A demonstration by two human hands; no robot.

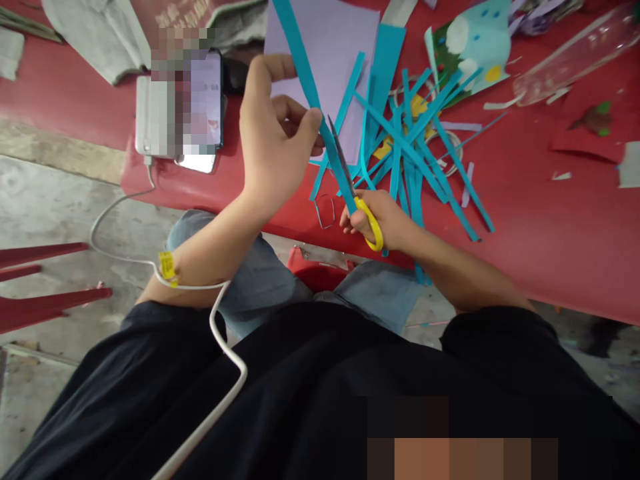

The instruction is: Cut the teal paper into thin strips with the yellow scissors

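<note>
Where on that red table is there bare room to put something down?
Bare red table lies right of the pile of teal strips, below the dark red paper scrap. A smaller patch sits left of the phone. Around the hands and strips it is crowded.

Loose teal paper strips [415, 147] crowd the red counter [550, 220] at one o'clock from my hands; bare counter lies open at three o'clock; a white-cabled phone [200, 107] blocks ten o'clock.

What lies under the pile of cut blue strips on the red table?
Under the blue strips a lilac sheet, yellow scraps and a pale ring show on the red table. The strips cover whatever else lies there.
</note>
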